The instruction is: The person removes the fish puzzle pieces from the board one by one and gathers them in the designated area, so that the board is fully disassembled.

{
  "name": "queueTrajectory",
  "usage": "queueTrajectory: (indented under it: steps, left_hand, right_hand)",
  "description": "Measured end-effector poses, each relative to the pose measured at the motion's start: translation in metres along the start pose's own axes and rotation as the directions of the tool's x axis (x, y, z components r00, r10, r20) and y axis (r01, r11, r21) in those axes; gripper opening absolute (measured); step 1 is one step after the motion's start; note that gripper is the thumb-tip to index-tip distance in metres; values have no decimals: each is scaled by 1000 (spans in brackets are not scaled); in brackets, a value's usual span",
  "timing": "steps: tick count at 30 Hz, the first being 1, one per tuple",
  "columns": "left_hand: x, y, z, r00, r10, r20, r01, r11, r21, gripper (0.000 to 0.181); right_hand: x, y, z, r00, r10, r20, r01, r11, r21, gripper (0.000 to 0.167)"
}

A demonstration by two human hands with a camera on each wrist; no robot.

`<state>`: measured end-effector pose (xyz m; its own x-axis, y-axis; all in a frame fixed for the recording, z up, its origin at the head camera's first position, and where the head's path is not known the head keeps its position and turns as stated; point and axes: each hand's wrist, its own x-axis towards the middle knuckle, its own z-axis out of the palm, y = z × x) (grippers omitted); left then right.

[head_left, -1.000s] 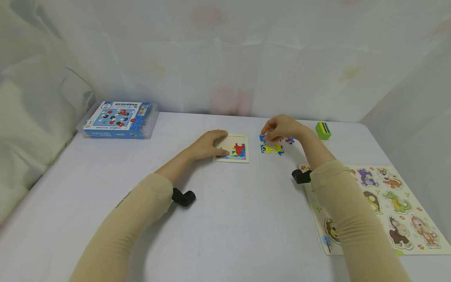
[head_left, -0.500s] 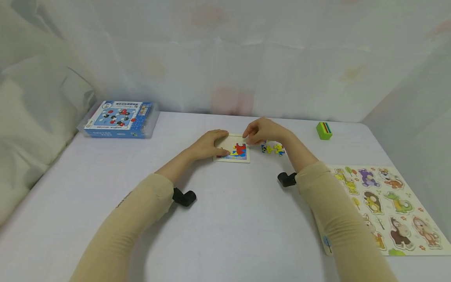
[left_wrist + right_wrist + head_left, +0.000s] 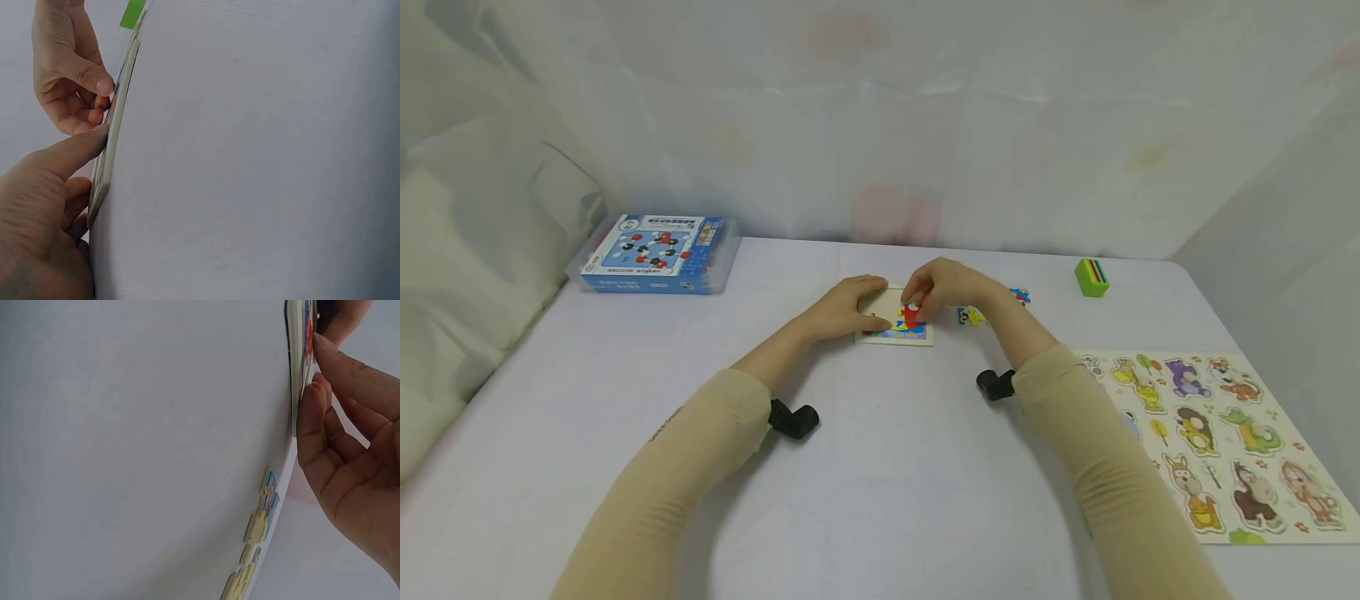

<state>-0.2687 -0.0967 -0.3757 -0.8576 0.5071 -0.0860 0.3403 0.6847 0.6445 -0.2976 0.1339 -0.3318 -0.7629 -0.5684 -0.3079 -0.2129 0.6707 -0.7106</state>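
A small square puzzle tray [image 3: 895,341] lies flat on the table, with red, yellow and blue pieces [image 3: 909,327] in its lower right part. My left hand [image 3: 838,312] grips its left side, the thumb near the front edge and the fingers at the back; in the left wrist view this hand [image 3: 47,212] has its thumb against the rim. Over the tray's right side, my right hand [image 3: 951,287] pinches a puzzle piece, mostly hidden by the fingers. The right wrist view shows that hand [image 3: 356,419] with thumb and fingertips at the tray's edge [image 3: 296,375].
Loose puzzle pieces [image 3: 973,317] lie right of the tray, partly behind my right forearm. A blue-and-white boxed set [image 3: 651,254] stands at the back left and a green block [image 3: 1092,277] at the back right. A large animal puzzle board [image 3: 1221,450] lies at the right.
My right hand has moved left from the loose pieces to the tray and now reaches over its right side. The left hand has stayed on the tray.
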Motion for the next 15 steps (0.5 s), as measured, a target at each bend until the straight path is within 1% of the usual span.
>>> queueTrajectory:
  steps: [3, 8, 15]
  left_hand:
    - [0, 1, 0, 1000, -6, 0, 6, 1000, 0, 79]
    - [-1, 3, -1, 1000, -14, 3, 14, 1000, -2, 79]
    - [-1, 2, -1, 1000, -8, 2, 8, 1000, 2, 79]
  right_hand:
    - [0, 0, 2, 1000, 10, -5, -10, 1000, -23, 31]
    - [0, -2, 3, 999, 36, -11, -36, 999, -27, 34]
    - [0, -3, 5, 999, 44, -5, -44, 998, -35, 34]
